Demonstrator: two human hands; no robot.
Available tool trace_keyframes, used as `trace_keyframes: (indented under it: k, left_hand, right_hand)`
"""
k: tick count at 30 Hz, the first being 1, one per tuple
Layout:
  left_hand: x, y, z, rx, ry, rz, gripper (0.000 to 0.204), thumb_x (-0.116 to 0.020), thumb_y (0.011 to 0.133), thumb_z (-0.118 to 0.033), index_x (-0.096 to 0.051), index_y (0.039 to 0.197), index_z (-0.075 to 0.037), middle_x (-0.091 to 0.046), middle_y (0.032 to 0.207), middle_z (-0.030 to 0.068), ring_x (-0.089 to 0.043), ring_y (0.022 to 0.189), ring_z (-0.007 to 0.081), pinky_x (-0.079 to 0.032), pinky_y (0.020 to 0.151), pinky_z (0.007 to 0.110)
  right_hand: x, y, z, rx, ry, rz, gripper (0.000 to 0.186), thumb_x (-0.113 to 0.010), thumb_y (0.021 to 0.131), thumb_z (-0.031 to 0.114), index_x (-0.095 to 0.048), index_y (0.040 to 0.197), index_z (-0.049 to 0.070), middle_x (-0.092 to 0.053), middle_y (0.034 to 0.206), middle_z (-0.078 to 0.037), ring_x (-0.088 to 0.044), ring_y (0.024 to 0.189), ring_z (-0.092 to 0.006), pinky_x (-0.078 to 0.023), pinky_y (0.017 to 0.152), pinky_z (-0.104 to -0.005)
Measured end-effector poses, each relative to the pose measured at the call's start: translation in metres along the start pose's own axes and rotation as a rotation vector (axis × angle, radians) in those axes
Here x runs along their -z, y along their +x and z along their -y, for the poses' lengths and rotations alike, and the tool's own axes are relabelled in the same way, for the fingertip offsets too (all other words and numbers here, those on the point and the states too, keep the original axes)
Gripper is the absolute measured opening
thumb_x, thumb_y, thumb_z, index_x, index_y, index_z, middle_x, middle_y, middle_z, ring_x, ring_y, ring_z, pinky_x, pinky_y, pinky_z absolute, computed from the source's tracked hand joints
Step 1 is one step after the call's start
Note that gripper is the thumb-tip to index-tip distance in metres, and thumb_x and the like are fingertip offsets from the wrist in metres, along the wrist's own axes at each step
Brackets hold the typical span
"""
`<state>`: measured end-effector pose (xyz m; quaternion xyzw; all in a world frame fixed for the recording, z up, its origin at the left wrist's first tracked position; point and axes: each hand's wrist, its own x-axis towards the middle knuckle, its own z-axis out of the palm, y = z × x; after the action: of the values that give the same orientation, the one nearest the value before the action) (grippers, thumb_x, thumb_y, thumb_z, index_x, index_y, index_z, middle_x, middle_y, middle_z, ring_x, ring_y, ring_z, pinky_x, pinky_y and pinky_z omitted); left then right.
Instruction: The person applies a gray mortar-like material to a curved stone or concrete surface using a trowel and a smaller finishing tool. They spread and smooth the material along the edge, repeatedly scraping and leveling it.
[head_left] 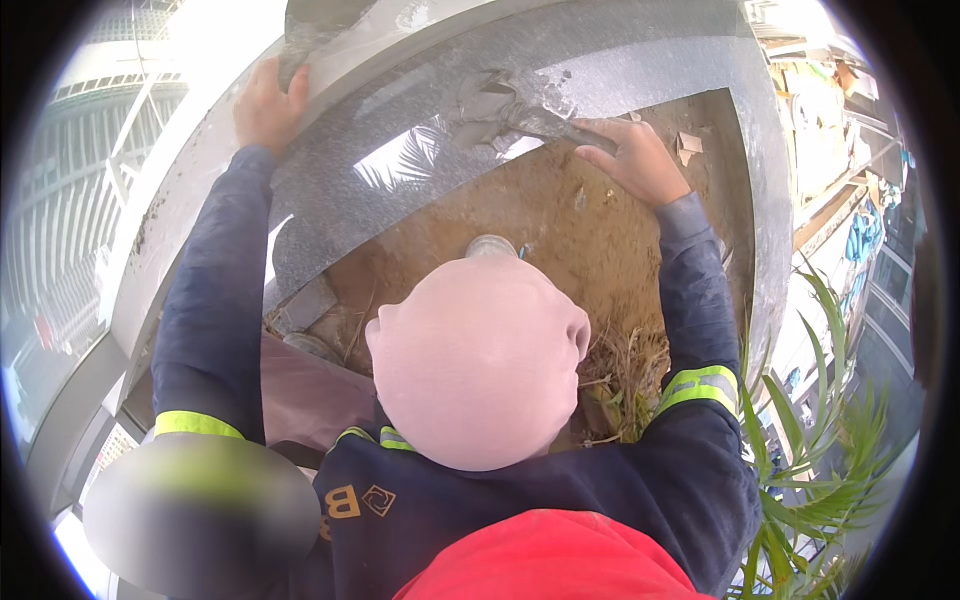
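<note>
My right hand (638, 158) is closed round the handle of a trowel (545, 122), its index finger lying along it. The trowel points left onto a patch of wet grey mortar (486, 104) on a smooth grey slab (400, 115). At the upper left, my left hand (270, 107) is at the pale curved ledge (215, 140). Its thumb and fingers close on a dark grey thing (318, 28) that runs up to the picture's top edge. What this is I cannot make out.
Brown soil (560, 225) lies below the slab, with dry plant stalks (630, 375) near my right arm. A green long-leaved plant (810, 470) grows at the right. A rounded pink shape (475, 365) hides the middle. Boards and debris (835, 195) lie far right.
</note>
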<state>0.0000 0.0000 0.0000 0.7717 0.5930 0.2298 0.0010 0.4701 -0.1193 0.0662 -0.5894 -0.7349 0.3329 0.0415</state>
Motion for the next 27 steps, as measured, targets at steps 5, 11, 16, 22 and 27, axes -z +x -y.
trace_keyframes:
  k: [5, 11, 16, 22, 27]
  left_hand:
    - [-0.002, -0.002, -0.005, -0.02, 0.022, -0.017, 0.042, -0.067, 0.094, -0.039, -0.065, 0.116, -0.004, -0.071, 0.105, 0.0204, -0.069, 0.093, 0.0416, -0.054, 0.079, 0.05]
    - [-0.007, -0.003, 0.003, 0.012, 0.04, 0.004, 0.043, -0.067, 0.094, -0.04, -0.065, 0.117, -0.004, -0.072, 0.103, 0.0194, -0.069, 0.092, 0.0413, -0.054, 0.078, 0.05]
    - [-0.001, -0.001, 0.0, -0.022, 0.001, -0.02, 0.043, -0.068, 0.094, -0.039, -0.065, 0.118, -0.004, -0.072, 0.101, 0.0187, -0.07, 0.09, 0.0404, -0.055, 0.077, 0.049]
    - [-0.006, -0.002, 0.002, -0.024, -0.027, -0.024, 0.041, -0.069, 0.093, -0.038, -0.064, 0.116, -0.004, -0.072, 0.099, 0.0186, -0.069, 0.087, 0.0401, -0.055, 0.074, 0.048]
    - [-0.003, -0.001, -0.002, -0.042, -0.034, -0.03, 0.041, -0.069, 0.093, -0.038, -0.065, 0.115, -0.004, -0.071, 0.098, 0.0183, -0.069, 0.086, 0.04, -0.055, 0.074, 0.048]
  right_hand:
    - [-0.006, 0.008, -0.009, 0.097, -0.113, 0.003, 0.039, -0.074, 0.091, 0.029, -0.071, 0.127, 0.013, -0.072, 0.118, -0.017, -0.068, 0.105, -0.0381, -0.054, 0.091, -0.0431]
    - [0.014, 0.026, -0.016, 0.133, -0.34, 0.134, 0.036, -0.073, 0.09, 0.029, -0.074, 0.122, 0.013, -0.073, 0.114, -0.017, -0.069, 0.103, -0.037, -0.054, 0.09, -0.0429]
    - [0.055, 0.038, -0.021, 0.05, -0.132, -0.014, 0.041, -0.074, 0.091, 0.034, -0.072, 0.127, 0.014, -0.075, 0.109, -0.014, -0.071, 0.094, -0.0325, -0.055, 0.087, -0.0408]
    - [0.008, 0.08, -0.04, 0.072, -0.028, -0.378, 0.046, -0.074, 0.092, 0.039, -0.07, 0.131, 0.016, -0.075, 0.114, -0.015, -0.072, 0.1, -0.032, -0.056, 0.09, -0.0396]
    - [-0.035, 0.103, -0.049, 0.114, -0.051, -0.544, 0.045, -0.074, 0.093, 0.04, -0.07, 0.131, 0.017, -0.073, 0.118, -0.015, -0.071, 0.104, -0.032, -0.056, 0.091, -0.0422]
